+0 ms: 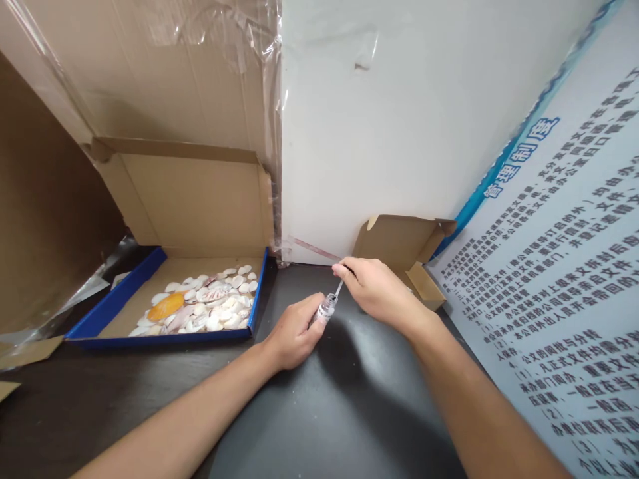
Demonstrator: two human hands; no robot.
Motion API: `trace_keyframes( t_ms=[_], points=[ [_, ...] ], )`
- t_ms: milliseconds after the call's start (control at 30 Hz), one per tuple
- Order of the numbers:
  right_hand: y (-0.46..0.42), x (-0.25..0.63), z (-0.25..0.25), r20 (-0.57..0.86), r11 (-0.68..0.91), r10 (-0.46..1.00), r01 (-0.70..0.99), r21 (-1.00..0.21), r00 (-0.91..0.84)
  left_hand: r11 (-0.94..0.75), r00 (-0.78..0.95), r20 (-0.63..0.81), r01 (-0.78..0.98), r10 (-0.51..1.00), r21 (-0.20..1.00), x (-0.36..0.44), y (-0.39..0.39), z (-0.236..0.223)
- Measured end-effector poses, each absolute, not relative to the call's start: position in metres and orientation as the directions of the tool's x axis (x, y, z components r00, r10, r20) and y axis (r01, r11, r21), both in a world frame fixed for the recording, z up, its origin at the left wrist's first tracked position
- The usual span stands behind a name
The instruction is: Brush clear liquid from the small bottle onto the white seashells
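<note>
Grip, left side: my left hand (295,332) is closed around a small bottle (324,311), thumb on one flank and curled fingers on the other, its open mouth tilted up toward the right. Grip, right side: my right hand (374,286) pinches a slim rod (339,289) near its upper end, thumb against forefinger, the lower end at the bottle's mouth; whether it enters, I cannot tell. Both are held above the dark worktop (299,426). Handling, estimated: bottle light, rigid, smooth, probably glass or hard plastic, so slippery if wet and perhaps breakable if dropped. Best hold is low on the body, off the rim, firm but without squeezing. Contents not legible to me; keeping the mouth up seems prudent. Rod judged light and thin, liable to flex or skid under side load; the upper shaft is the place to take it. Further out, left: a blue-sided box (164,342), lid raised, holds pale shells (229,313) and one orange shell (166,307). Beyond my right hand: a small cardboard box (399,239), lid up. Behind: a white panel (379,133).
</note>
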State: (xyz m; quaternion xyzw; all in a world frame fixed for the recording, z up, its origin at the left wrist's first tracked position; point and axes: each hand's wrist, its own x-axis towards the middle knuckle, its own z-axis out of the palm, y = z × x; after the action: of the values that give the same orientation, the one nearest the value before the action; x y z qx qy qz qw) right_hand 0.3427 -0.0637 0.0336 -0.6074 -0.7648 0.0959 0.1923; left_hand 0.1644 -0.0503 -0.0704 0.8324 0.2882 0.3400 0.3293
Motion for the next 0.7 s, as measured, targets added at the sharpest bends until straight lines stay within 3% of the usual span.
trace_keyframes(
  t_ms=[233,700],
  points=[
    [-0.0652,0.3468,0.0373,0.173,0.210,0.973,0.889,-0.407,-0.150,-0.620,0.602,0.374,0.268,0.705,0.737,0.1653,-0.0507,-0.0702],
    [-0.0648,0.3439,0.0377,0.372,0.392,0.898,0.812,-0.432,-0.235,-0.666,0.590,0.480,0.135,0.649,0.734,0.1628,-0.0503,-0.0723]
  ],
)
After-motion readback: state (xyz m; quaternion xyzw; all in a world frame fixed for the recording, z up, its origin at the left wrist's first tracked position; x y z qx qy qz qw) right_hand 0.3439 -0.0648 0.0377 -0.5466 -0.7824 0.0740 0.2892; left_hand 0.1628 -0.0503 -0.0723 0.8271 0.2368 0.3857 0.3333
